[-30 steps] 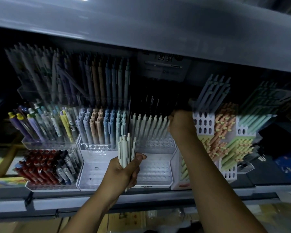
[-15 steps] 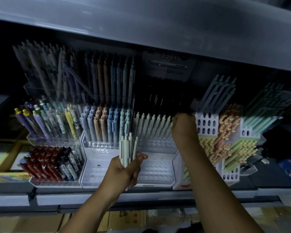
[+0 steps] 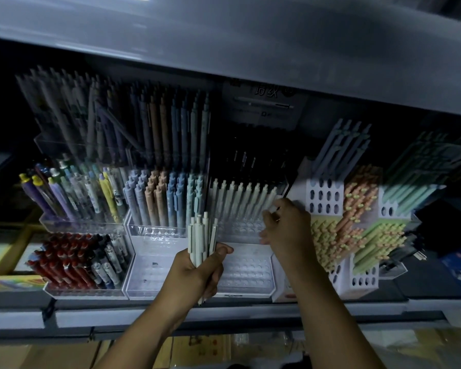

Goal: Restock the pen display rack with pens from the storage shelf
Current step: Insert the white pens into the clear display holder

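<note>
My left hand [image 3: 197,274] grips a bundle of pale green-white pens [image 3: 201,235], held upright in front of the clear stepped display rack [image 3: 246,275]. The rack's upper step carries a row of matching pale pens [image 3: 240,198]; its lower steps show bare round holes. My right hand [image 3: 286,230] hovers over the rack's right side, just below the right end of that row, with its fingers loosely spread and nothing visible in them.
Left of the rack stand pastel blue, tan and teal pens [image 3: 165,201], mixed coloured pens [image 3: 72,193] and red-capped pens [image 3: 67,259]. White perforated holders [image 3: 325,198] with orange, yellow and green pens are on the right. A grey shelf [image 3: 250,49] overhangs everything.
My right hand has dropped from the right end of the pale pen row and opened its fingers. The left hand keeps its bundle in about the same place.
</note>
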`<state>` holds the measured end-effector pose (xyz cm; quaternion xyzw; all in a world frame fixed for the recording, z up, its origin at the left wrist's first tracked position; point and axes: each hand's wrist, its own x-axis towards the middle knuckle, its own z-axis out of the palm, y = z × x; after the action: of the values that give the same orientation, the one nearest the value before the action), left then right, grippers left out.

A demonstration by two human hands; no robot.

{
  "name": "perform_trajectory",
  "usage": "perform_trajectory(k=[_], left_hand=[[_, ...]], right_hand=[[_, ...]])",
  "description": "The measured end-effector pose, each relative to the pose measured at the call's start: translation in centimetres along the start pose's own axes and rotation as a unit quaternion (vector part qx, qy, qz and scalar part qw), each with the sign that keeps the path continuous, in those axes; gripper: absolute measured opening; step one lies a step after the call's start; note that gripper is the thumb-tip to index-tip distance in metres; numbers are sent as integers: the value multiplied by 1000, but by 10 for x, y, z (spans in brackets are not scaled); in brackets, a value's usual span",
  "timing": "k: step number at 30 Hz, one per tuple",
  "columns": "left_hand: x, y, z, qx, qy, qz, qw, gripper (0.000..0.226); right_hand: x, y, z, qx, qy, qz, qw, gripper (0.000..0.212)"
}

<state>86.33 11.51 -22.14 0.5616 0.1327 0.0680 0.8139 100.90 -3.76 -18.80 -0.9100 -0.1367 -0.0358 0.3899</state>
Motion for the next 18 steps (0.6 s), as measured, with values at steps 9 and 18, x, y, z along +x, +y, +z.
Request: perform_trajectory(k=[9, 18], left_hand=[[-3, 4, 5, 19, -38, 11, 999, 34], [-5, 8, 5, 91, -42, 6, 995, 21]], right_hand=[[-33, -50, -8, 161, -189, -83, 965, 18], [-26, -50, -16, 231, -229, -25, 945, 14]])
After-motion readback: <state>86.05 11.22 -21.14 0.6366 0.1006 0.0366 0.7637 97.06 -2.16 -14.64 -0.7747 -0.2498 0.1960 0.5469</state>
